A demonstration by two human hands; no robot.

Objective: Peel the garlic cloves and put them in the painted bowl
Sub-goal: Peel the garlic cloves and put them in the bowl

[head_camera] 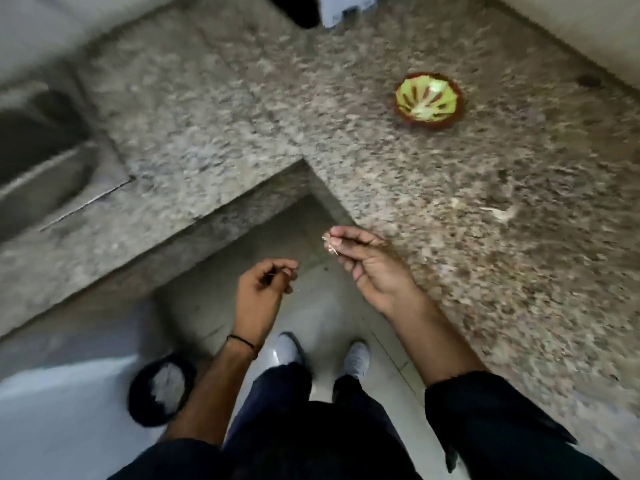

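The hands are held apart over the floor, in the inner corner of the desk. The right hand (370, 268) pinches a garlic clove (330, 243) at its fingertips. The left hand (263, 284), fingers curled, pinches what looks like a thin sliver of skin (272, 274), though blur leaves that unsure.

The granite desk (214, 109) runs ahead of both hands and along the right hand's outer side. A dark bin (138, 400) stands on the floor behind and left of the left hand. The painted bowl (429, 100) sits on the desk well ahead and right of the right hand. Skin scraps (500, 213) lie on the desk right of that hand.

The step looks like stripping the clove. Papery wisps seem to cling at its tip, so the right fingertips should roll it while the left drops its sliver and picks at what remains. Only a bare clove should go to the bowl, let go low over it.
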